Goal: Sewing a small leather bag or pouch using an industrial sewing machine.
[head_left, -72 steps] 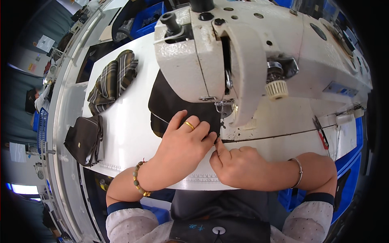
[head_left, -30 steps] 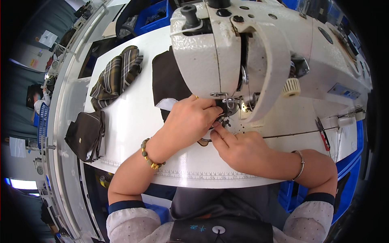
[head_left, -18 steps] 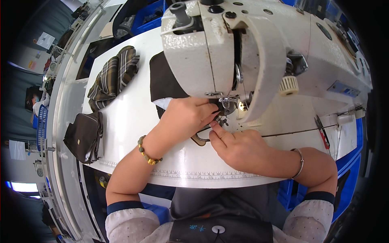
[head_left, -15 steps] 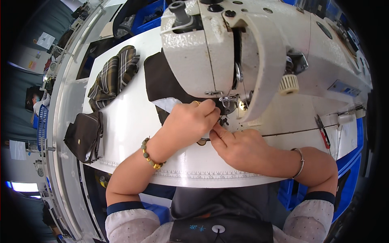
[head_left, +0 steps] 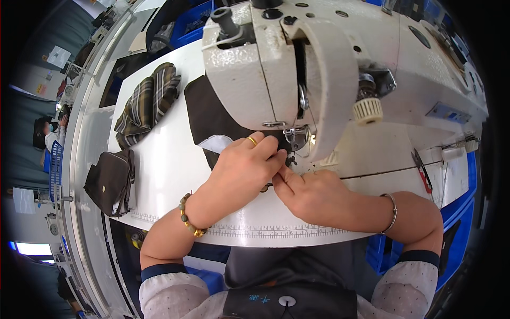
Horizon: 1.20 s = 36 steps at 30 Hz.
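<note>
A dark brown fabric piece point(head_left: 204, 109) lies on the white table to the left of and under the head of a sewing machine point(head_left: 239, 80). A white patch of cloth point(head_left: 215, 143) shows at its near edge. My left hand point(head_left: 247, 166), with a ring on one finger, is closed in a pinch on the fabric just in front of the presser foot point(head_left: 297, 139). Against its fingertips, my right hand point(head_left: 319, 195) is pinched shut too. The edge between them is mostly hidden by my fingers. Small dark scraps point(head_left: 291, 159) lie beside the presser foot.
Folded plaid cloth point(head_left: 146, 103) and a stack of dark brown pieces point(head_left: 110, 183) lie at the table's left. Red-handled thread snips point(head_left: 422, 171) rest at the right. A ruler strip point(head_left: 276, 232) follows the front edge. Blue bins point(head_left: 382, 255) stand below.
The machine appears slightly farther left in the picture. My left hand has shifted a little left; both hands keep their pinch. In the background, another person's hand has come up.
</note>
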Tool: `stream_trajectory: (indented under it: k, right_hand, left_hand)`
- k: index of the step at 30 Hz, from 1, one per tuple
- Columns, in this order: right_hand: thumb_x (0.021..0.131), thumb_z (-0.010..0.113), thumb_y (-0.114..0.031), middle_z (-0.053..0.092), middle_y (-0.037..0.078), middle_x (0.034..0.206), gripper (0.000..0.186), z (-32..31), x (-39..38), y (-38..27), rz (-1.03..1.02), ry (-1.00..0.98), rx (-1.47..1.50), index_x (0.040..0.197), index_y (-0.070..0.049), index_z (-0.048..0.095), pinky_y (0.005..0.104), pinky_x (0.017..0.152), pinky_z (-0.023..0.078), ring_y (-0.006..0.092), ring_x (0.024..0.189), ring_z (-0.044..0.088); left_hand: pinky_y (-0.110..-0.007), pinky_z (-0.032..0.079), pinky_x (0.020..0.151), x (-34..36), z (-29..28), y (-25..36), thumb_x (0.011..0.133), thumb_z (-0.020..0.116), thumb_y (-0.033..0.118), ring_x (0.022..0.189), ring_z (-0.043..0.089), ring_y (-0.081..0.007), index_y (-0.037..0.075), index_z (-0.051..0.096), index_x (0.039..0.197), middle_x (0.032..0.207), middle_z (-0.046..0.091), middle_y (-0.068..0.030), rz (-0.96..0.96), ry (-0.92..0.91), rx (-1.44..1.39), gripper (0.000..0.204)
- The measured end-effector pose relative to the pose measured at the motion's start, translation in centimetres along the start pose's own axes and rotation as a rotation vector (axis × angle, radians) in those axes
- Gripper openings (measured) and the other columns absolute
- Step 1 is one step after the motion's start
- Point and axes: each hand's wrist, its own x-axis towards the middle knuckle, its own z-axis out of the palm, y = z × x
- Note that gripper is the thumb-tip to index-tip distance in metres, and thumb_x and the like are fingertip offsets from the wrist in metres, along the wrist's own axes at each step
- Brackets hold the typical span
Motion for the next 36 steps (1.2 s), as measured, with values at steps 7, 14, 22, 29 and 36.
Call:
stream_trajectory:
  k: [7,14,22,29,36]
  right_hand:
    - [0.078,0.065,-0.012,0.071,0.020,0.110,0.030,0.1,0.0,0.0,0.008,-0.008,0.035,0.105,0.000,0.071,0.0272,0.040,0.044,0.0124,0.047,0.056]
    - [0.074,0.063,-0.011,0.068,0.019,0.086,0.022,0.0,0.3,0.5,0.041,0.005,0.050,0.091,0.002,0.066,0.0301,0.040,0.047,0.0157,0.053,0.062]
    - [0.078,0.064,-0.013,0.070,0.020,0.108,0.027,-0.4,0.5,0.6,0.084,-0.046,0.003,0.101,0.000,0.068,0.0296,0.041,0.046,0.0157,0.052,0.061]
    - [0.082,0.063,-0.012,0.068,0.028,0.108,0.024,-0.5,0.6,-0.3,0.064,-0.010,0.092,0.101,0.001,0.064,0.0292,0.040,0.047,0.0162,0.051,0.063]
    - [0.084,0.061,-0.009,0.068,0.035,0.099,0.022,-1.1,0.0,-1.1,0.051,-0.058,0.010,0.102,0.002,0.066,0.0277,0.038,0.045,0.0149,0.044,0.059]
  left_hand:
    - [-0.031,0.050,0.068,-0.1,0.2,0.2,0.072,0.066,0.011,0.086,0.058,-0.0209,0.000,0.070,0.097,0.088,0.054,-0.0053,-0.014,-0.043,0.023,0.027]
    - [-0.031,0.050,0.069,0.6,1.9,1.1,0.073,0.065,0.011,0.087,0.058,-0.0222,0.000,0.067,0.094,0.088,0.053,-0.0076,-0.074,0.062,0.113,0.024]
    - [-0.034,0.054,0.067,0.3,1.2,1.0,0.069,0.070,0.008,0.089,0.062,-0.0244,0.004,0.070,0.099,0.090,0.059,-0.0067,-0.206,0.017,-0.034,0.030]
    - [-0.033,0.055,0.059,-0.4,-0.4,0.1,0.065,0.074,0.005,0.079,0.065,-0.0210,0.010,0.074,0.104,0.089,0.060,-0.0011,-0.239,-0.028,-0.107,0.039]
    - [-0.031,0.052,0.052,-0.5,-0.5,2.3,0.081,0.066,0.009,0.072,0.062,-0.0192,0.004,0.071,0.104,0.095,0.054,-0.0039,-0.195,-0.078,-0.001,0.025]
